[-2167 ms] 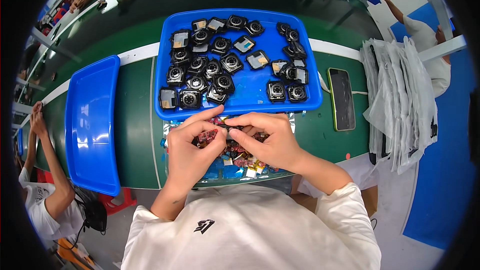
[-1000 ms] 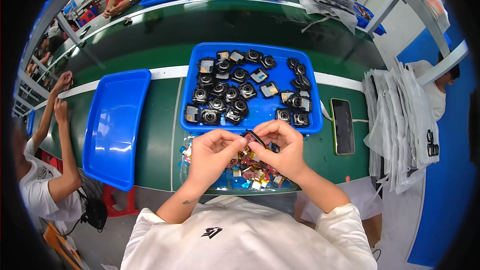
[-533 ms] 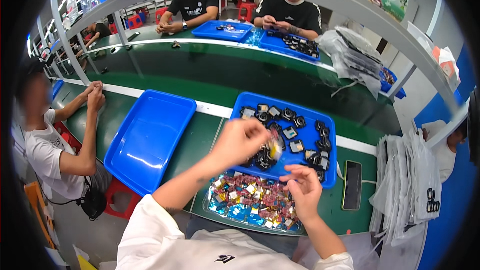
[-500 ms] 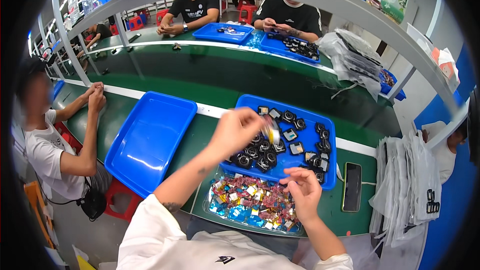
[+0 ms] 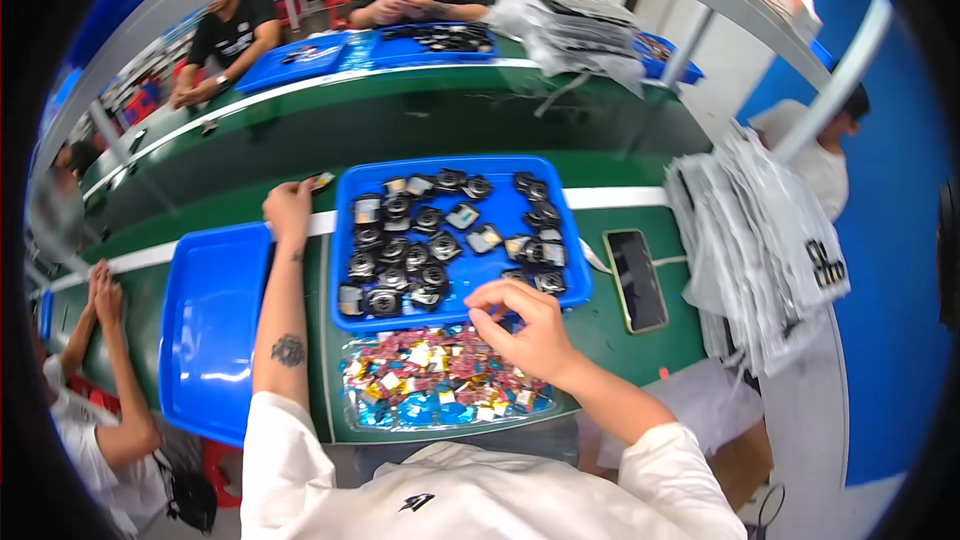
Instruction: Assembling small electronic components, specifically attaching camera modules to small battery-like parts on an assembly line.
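Note:
Stretched far forward, my left hand pinches a small electronic part with a yellowish tip, just past the white strip and over the green surface. My right hand hovers at the near rim of a blue tray, fingers loosely bent, a gap between thumb and forefinger, nothing visible in it. Small black camera-like modules fill much of that tray, mostly its left side. Right in front of me, a shallow clear tray holds a heap of small reddish circuit pieces with white and yellow bits, partly under my right hand.
A bare blue tray lies left, beside my left forearm. Right are a phone and a tall stack of plastic bags. A grey shelf frame arches above. People sit on the left and across the bench.
My left hand has carried the small part from above the module tray forward and left, beyond the white strip. My right hand now hovers at the tray's near edge. The view has shifted right.

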Available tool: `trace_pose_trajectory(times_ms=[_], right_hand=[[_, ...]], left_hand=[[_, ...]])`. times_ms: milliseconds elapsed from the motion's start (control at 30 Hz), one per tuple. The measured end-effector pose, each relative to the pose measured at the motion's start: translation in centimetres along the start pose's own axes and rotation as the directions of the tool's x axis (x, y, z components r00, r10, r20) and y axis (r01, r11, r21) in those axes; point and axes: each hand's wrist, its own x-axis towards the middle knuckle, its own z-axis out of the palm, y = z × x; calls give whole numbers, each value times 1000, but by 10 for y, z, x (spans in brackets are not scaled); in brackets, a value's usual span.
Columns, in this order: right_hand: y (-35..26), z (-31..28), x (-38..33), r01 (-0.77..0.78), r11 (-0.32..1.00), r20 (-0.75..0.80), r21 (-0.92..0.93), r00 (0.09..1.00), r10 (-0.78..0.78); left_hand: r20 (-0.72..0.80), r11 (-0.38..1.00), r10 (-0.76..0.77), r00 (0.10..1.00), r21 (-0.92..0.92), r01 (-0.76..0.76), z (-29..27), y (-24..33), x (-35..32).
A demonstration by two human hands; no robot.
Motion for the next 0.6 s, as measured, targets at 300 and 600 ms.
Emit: trace_pose_trajectory(times_ms=[300, 600], right_hand=[[12, -114, -57, -400, 359, -384, -843, 916, 118], [34, -160, -76, -690, 677, -556, -255, 677, 481]], left_hand=[[-83, 989, 33, 996, -138, -44, -9, -16, 1], [10, 977, 23, 1000, -213, -21, -7, -11, 0]])
